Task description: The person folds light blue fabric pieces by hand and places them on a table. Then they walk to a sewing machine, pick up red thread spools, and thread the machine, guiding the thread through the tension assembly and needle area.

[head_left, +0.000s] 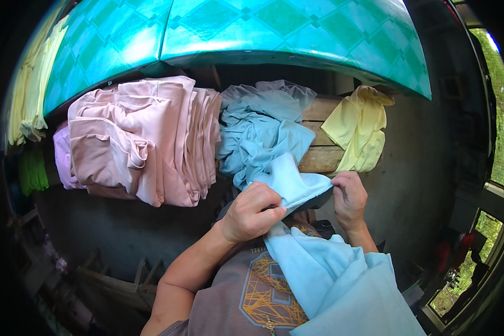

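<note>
The left hand (253, 211) is gripping the edge of a soft, pale blue cloth with a stitched rim (291, 182). The right hand (350, 200) is pinching its corner — the edge is stretching between both hands, in front of the person. More light blue cloth (341, 280) is hanging over the grey printed shirt (224, 302). A crumpled blue cloth heap (263, 131) is lying just beyond the hands. A folded pink cloth stack (151, 137) is sitting left of it — a wrinkled yellow cloth (361, 129) is lying to the right, on brown wooden boards (322, 158).
</note>
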Demonstrator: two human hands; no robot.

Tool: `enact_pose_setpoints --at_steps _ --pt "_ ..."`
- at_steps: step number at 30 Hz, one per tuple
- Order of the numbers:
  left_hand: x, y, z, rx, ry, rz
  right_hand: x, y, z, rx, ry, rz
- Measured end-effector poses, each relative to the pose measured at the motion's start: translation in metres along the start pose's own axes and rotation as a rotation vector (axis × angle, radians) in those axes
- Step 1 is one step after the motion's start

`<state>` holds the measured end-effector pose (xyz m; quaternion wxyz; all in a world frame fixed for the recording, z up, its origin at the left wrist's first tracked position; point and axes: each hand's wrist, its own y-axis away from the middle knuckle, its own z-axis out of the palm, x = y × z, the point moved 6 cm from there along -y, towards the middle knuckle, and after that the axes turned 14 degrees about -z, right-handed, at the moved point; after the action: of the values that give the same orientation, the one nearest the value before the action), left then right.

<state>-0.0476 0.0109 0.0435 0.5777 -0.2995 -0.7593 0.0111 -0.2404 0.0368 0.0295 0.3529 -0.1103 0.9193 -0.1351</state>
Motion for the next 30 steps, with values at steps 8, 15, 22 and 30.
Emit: enact_pose_setpoints --at_steps 8,15,22,30 --pt "-0.04 0.004 0.01 -0.034 -0.029 -0.469 0.03 0.018 0.006 -0.065 -0.399 0.512" --pt "-0.111 0.008 0.081 0.052 1.027 -1.087 -0.01 -0.002 0.02 -0.329 -0.201 0.169" --pt "-0.095 -0.021 0.109 0.013 1.332 -1.135 0.034 0.047 0.027 -0.228 -0.408 0.496" --pt "-0.005 -0.036 0.126 -0.528 0.386 -0.318 0.028 0.015 -0.077 0.46 -0.672 0.522"
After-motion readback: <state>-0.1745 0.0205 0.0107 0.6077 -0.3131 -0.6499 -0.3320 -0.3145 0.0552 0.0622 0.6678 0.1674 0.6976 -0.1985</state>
